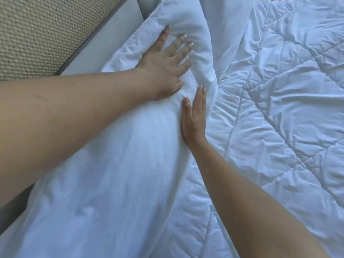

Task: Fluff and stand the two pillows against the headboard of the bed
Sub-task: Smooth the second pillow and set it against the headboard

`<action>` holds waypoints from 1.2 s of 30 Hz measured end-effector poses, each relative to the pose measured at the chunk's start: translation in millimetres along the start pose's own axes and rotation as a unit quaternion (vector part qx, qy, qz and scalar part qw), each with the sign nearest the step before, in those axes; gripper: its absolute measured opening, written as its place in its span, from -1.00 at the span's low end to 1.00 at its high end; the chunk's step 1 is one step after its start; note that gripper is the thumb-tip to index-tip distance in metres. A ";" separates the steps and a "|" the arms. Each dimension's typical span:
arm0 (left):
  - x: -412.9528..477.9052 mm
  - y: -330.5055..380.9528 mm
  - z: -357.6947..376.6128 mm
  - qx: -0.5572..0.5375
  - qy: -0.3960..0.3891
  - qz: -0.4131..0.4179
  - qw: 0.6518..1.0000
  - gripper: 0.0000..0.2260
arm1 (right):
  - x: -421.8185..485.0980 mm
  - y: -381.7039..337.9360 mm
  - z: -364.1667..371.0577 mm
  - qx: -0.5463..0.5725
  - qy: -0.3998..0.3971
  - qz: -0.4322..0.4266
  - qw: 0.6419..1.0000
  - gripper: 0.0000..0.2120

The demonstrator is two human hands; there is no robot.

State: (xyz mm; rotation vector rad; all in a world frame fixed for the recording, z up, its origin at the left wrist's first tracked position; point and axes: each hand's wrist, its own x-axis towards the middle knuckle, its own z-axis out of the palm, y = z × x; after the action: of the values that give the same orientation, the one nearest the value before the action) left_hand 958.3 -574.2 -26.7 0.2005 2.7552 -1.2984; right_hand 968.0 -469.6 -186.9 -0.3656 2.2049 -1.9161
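Both forearms cropped, hands (163, 66) (193, 120) flat on white pillow (115, 164)

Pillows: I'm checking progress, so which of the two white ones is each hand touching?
Both touch the near pillow: left hand spread flat on its top, right hand against its side. The far pillow stands untouched beyond.
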 end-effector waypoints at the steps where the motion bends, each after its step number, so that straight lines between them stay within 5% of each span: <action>1: -3.8 -4.2 4.7 -0.004 0.005 -0.010 1.000 -0.40 | 4.7 1.1 2.6 -0.011 0.002 -0.008 1.000 -0.31; 10: -6.1 -7.7 13.0 -0.040 0.014 -0.050 0.998 -0.37 | -4.2 36.6 18.1 -0.001 -0.021 0.131 0.991 -0.37; 17: -2.0 4.4 -10.5 -0.044 -0.042 -0.099 0.993 -0.43 | 13.5 30.5 -28.2 -0.050 -0.046 0.061 0.996 -0.25; 22: 26.2 13.4 -30.0 -0.053 0.017 -0.013 0.998 -0.46 | 64.9 1.6 -31.7 -0.030 -0.020 -0.001 0.999 -0.33; 26: 35.2 -13.9 -1.9 -0.051 -0.018 -0.006 0.999 -0.41 | 102.3 -3.1 -12.7 0.033 0.035 0.071 0.996 -0.19; 31: 34.7 -14.3 15.2 -0.054 0.006 -0.050 0.997 -0.35 | 119.8 14.2 1.5 0.005 0.033 0.111 0.993 -0.29; 36: 38.9 -12.4 14.8 -0.053 -0.008 -0.044 0.998 -0.35 | 120.3 15.8 1.5 0.017 0.011 0.122 0.992 -0.16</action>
State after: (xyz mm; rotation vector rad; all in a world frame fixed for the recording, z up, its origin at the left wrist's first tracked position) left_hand 918.3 -590.3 -32.0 0.0624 2.8387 -1.1619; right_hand 853.3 -506.5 -201.2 -0.0654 2.1150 -1.8305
